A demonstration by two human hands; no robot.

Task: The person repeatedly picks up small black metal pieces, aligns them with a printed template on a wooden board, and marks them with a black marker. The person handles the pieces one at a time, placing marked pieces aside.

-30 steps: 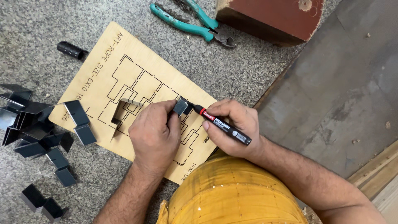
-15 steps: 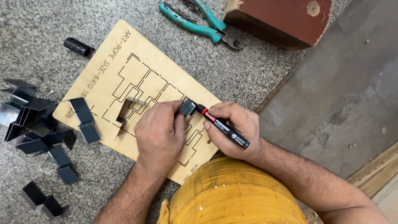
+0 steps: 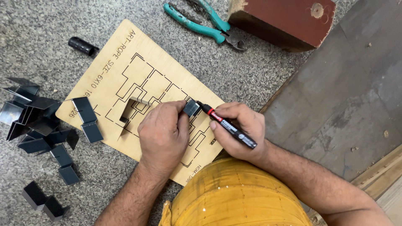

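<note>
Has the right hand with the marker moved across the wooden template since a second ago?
No. The right hand keeps the marker at the same spot on the wooden template.

Red-and-white label band on black marker [image 3: 229, 125], dark lettering along edges of tan wooden template [image 3: 113, 67]

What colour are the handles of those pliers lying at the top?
Teal green, with dark metal jaws; the pliers show clearly in the head view.

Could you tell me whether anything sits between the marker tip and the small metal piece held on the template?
Nothing visible does. The marker in the right hand has its tip right at the metal piece, which the left hand pins to the wooden template.
</note>
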